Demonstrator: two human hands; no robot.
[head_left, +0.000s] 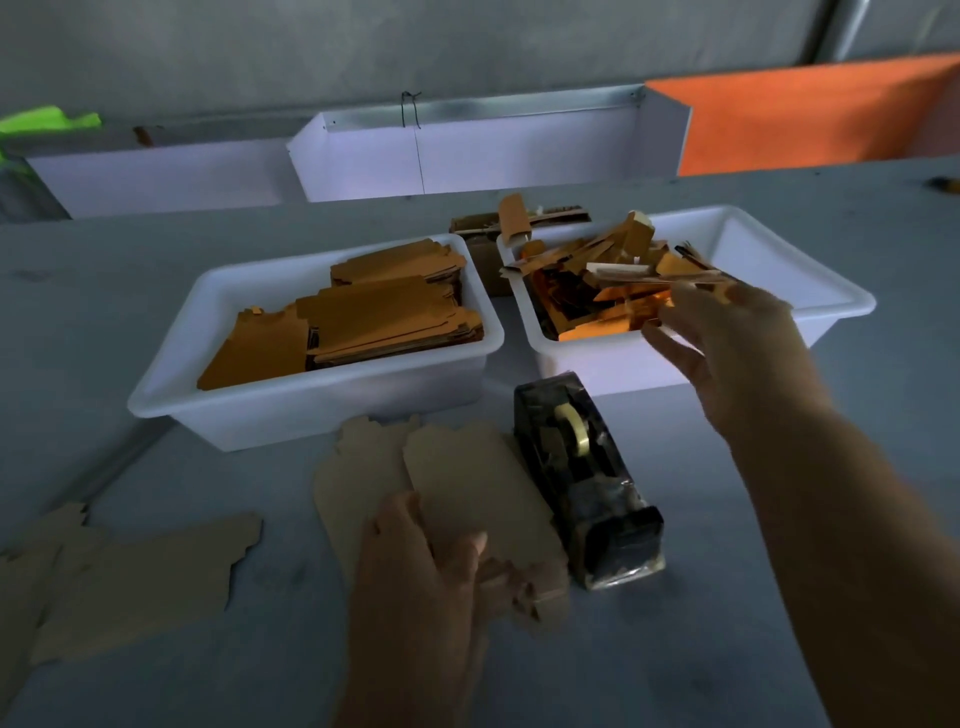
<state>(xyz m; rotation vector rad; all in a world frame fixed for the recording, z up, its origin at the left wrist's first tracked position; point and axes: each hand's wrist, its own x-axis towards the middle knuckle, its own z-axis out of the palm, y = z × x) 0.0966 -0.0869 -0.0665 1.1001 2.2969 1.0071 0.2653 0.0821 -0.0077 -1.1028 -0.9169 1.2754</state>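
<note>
— The fingers (691, 304) of the right hand (743, 364) are spread, with the thumb apart below them. They hover over the near rim of the right tub (836, 296), and I see nothing caught between them, though that hand is blurred.

— And the left hand (415, 561)?

— It lies flat, fingers straight, pressing down the card blank (467, 488) toward the near edge of the table (883, 441). The blank is just left of the tape dispenser (587, 483).

— So which step do you make it?

— Fetching, I think. The blank is pinned ready and the right hand is going for one of the gold pieces (582, 296) heaped in the tub's left half.

— What does the next move call for?

— A clean pinch on a single piece. The heap is a tangle of strips lying across one another, so a careless pull would probably drag out several. Then it has to come back over the dispenser without knocking it.

— What else is on the table?

— The left tub (171, 379) holds stacked blanks (374, 317), and more loose blanks (140, 571) lie toward the near left corner
</note>
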